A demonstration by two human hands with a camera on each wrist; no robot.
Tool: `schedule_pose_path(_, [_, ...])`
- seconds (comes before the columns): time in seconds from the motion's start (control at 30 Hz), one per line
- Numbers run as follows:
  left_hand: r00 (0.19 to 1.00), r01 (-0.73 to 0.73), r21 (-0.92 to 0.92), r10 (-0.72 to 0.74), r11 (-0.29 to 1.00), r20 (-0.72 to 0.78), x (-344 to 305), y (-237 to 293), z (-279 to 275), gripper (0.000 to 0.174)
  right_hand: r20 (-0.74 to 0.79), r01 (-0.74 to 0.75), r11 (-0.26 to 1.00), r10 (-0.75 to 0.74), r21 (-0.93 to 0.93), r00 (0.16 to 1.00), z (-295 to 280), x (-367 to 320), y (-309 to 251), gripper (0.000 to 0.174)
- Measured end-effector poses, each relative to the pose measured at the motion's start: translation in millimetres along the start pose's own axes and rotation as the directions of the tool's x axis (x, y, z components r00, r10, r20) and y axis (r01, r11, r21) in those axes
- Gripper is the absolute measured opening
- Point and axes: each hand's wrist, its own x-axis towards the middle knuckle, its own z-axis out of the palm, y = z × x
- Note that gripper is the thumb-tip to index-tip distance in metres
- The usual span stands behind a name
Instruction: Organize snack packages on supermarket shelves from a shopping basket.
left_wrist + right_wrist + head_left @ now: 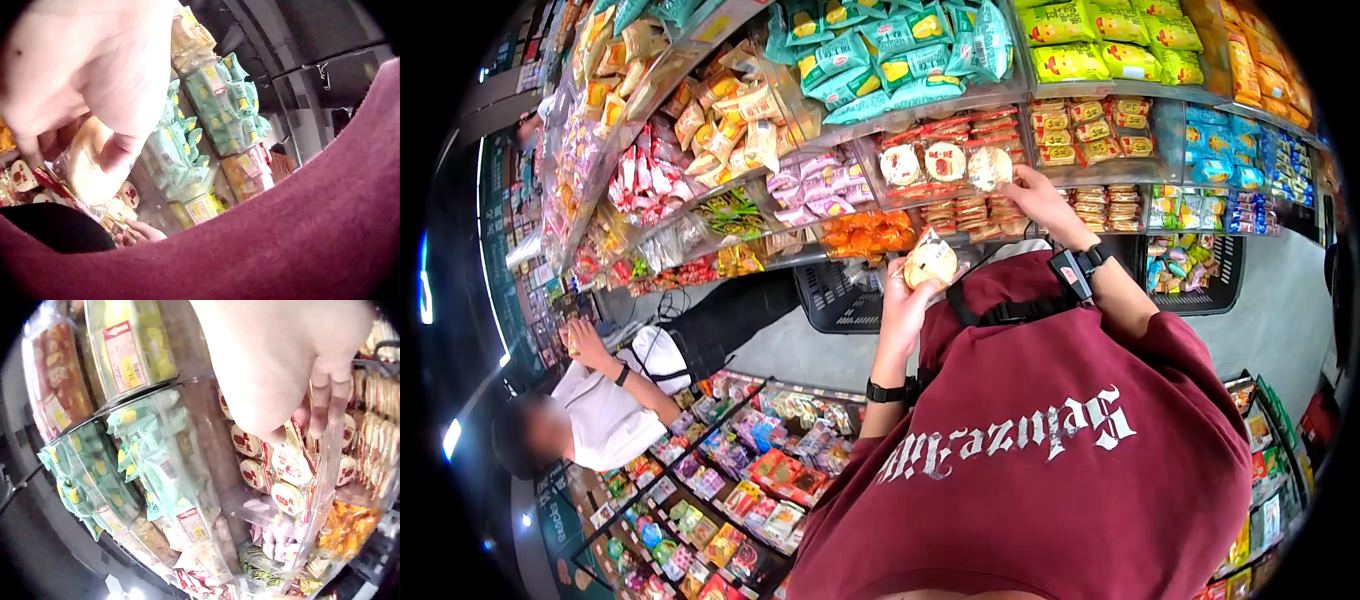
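Note:
My left hand (907, 310) grips a round pale biscuit in a clear wrapper (931, 264) in front of my chest. In the left wrist view its thumb lies across the biscuit's face. Reaching to the shelf, my right hand (1045, 200) pinches the edge of a wrapped round biscuit packet (991, 168) at the front of a clear bin. More round biscuits (945, 162) with red print lie beside that packet. In the right wrist view, the thumb and curled fingers (317, 419) meet at the red-edged wrappers, and the hand hides part of the bin.
Teal snack bags (900, 60) and green packs (1095, 45) fill the upper bins. Below the shelf stand black baskets (835, 310). Another person in a white shirt (610, 415) is at the left, near a low rack of packaged goods (750, 470) behind me.

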Motion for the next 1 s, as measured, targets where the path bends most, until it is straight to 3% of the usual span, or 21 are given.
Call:
schedule_pose_path(0.1, [0.998, 0.019, -0.049, -0.021, 0.999, -0.056, -27, -16, 8, 0.044, -0.007, 0.079, 0.996, -0.079, 0.035, 0.997, -4, 13, 8, 0.034])
schedule_pose_path(0.13, [0.994, 0.034, -0.065, -0.041, 0.997, -0.098, -37, -22, 7, 0.043, -0.003, 0.103, 0.987, -0.104, -0.125, 0.995, -8, 17, 9, 0.033])
schedule_pose_path(0.23, [0.994, 0.006, -0.097, -0.016, 0.995, -0.104, -56, -39, -1, 0.041, -0.027, 0.204, 0.922, -0.225, -0.330, 0.974, -4, 22, 17, 0.034])
schedule_pose_path(0.3, [0.994, -0.045, -0.112, 0.033, 0.993, -0.109, -63, -45, -10, 0.040, -0.081, 0.225, 0.886, -0.280, -0.406, 0.956, 4, 14, 16, 0.036])
schedule_pose_path(0.37, [0.993, 0.009, -0.163, -0.028, 0.987, -0.116, -71, -47, -20, 0.039, -0.146, 0.239, 0.846, -0.344, -0.476, 0.928, 14, 6, 9, 0.038])
schedule_pose_path(0.43, [0.996, -0.028, -0.161, 0.015, 0.986, -0.087, -71, -51, -33, 0.039, -0.223, 0.232, 0.644, -0.544, -0.729, 0.809, 26, -4, 0, 0.047])
schedule_pose_path(0.47, [0.998, -0.043, -0.152, 0.034, 0.987, -0.059, -73, -53, -40, 0.038, -0.210, 0.244, 0.581, -0.604, -0.776, 0.769, 34, -11, -2, 0.058])
schedule_pose_path(0.5, [0.998, -0.051, -0.156, 0.046, 0.986, -0.042, -76, -57, -48, 0.038, -0.220, 0.239, 0.574, -0.615, -0.783, 0.757, 43, -14, 4, 0.058])
schedule_pose_path(0.57, [0.996, -0.071, -0.158, 0.061, 0.985, -0.066, -83, -67, -62, 0.037, -0.039, 0.282, 0.258, -0.797, -0.924, 0.603, 63, -9, 29, 0.059])
schedule_pose_path(0.63, [0.998, -0.065, -0.144, 0.068, 0.987, 0.017, -91, -79, -81, 0.040, -0.033, 0.306, 0.260, -0.809, -0.916, 0.587, 81, -21, 33, 0.057])
schedule_pose_path(0.7, [0.997, -0.071, -0.180, 0.073, 0.981, 0.002, -101, -98, -95, 0.042, -0.007, 0.314, 0.484, -0.553, -0.817, 0.833, 90, -53, 34, 0.049])
schedule_pose_path(0.73, [0.997, -0.070, -0.195, 0.075, 0.978, 0.015, -102, -108, -107, 0.042, -0.012, 0.274, 0.556, -0.456, -0.785, 0.890, 102, -75, 25, 0.038])
schedule_pose_path(0.77, [0.998, -0.045, -0.216, 0.053, 0.975, 0.031, -102, -118, -117, 0.044, 0.019, 0.319, 0.598, -0.452, -0.736, 0.892, 98, -78, 47, 0.032])
schedule_pose_path(0.83, [0.997, -0.021, -0.256, 0.040, 0.967, 0.070, -97, -146, -135, 0.043, 0.115, 0.325, 0.544, -0.384, -0.774, 0.916, 91, -105, 64, 0.032])
schedule_pose_path(0.9, [0.996, 0.030, -0.314, -0.001, 0.949, 0.091, -94, -166, -152, 0.041, 0.117, 0.263, 0.539, -0.289, -0.800, 0.950, 83, -139, 84, 0.032])
schedule_pose_path(0.93, [0.992, 0.079, -0.325, -0.042, 0.942, 0.119, -95, -163, -154, 0.039, 0.109, 0.253, 0.612, -0.263, -0.749, 0.959, 74, -158, 92, 0.033])
schedule_pose_path(1.0, [0.989, 0.084, -0.309, -0.042, 0.947, 0.141, -91, -158, -161, 0.039, -0.036, 0.058, 0.636, -0.134, -0.769, 0.990, 58, -186, 108, 0.033])
